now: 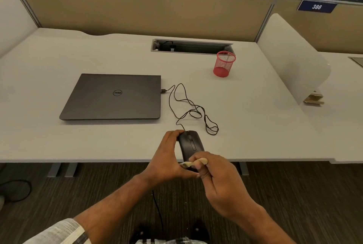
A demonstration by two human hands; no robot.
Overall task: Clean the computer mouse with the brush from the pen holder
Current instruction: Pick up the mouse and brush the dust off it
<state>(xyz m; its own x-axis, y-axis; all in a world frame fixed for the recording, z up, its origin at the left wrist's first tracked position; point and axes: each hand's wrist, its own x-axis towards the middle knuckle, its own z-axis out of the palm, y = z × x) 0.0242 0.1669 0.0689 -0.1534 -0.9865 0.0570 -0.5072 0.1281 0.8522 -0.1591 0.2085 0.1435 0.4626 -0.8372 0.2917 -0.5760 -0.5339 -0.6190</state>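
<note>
My left hand [167, 157] grips a black wired computer mouse [190, 144] at the desk's front edge, fingers curled over its far end. In my right hand [218, 177] I pinch a small brush [193, 163] with a pale wooden handle. Its bristles point left and lie against the near end of the mouse. The red mesh pen holder [224, 64] stands upright at the back right of the desk, apart from both hands.
A closed dark laptop [113, 97] lies left of the mouse, with the tangled mouse cable [193, 109] plugged into its right side. A cable slot [191, 46] opens at the back of the desk [49, 139]. White dividers stand at either side.
</note>
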